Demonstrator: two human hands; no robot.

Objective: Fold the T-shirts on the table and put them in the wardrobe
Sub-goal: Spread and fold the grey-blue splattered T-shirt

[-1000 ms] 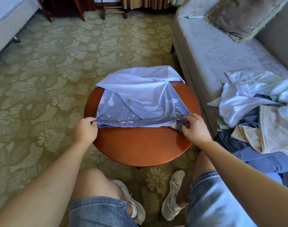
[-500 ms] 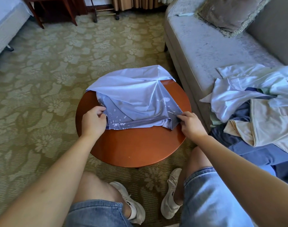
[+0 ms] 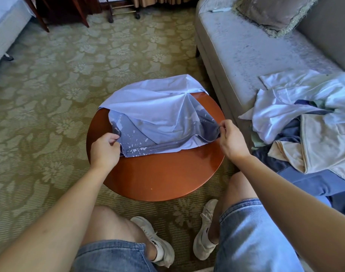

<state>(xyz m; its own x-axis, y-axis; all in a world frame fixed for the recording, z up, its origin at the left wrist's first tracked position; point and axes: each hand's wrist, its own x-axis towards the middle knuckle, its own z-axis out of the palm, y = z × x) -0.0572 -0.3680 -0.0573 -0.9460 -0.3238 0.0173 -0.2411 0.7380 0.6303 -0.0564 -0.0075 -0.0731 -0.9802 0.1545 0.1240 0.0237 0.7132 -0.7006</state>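
- Light blue T-shirt [image 3: 158,112] partly folded on the round wooden table [image 3: 163,173], far edge hanging over the table's far rim.
- Left hand [image 3: 104,151] pinches the shirt's near-left corner, fingers curled on the fabric.
- Right hand [image 3: 233,141] pinches the near-right edge, raised slightly off the table.
- Pile of clothes [image 3: 308,122] on the grey sofa [image 3: 246,46] to the right.
- Patterned carpet [image 3: 50,95] underneath.

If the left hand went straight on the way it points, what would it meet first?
Probably the light blue T-shirt itself: the left hand pinches its near left edge and points forward across the round wooden table, so the bunched cloth lies directly ahead.
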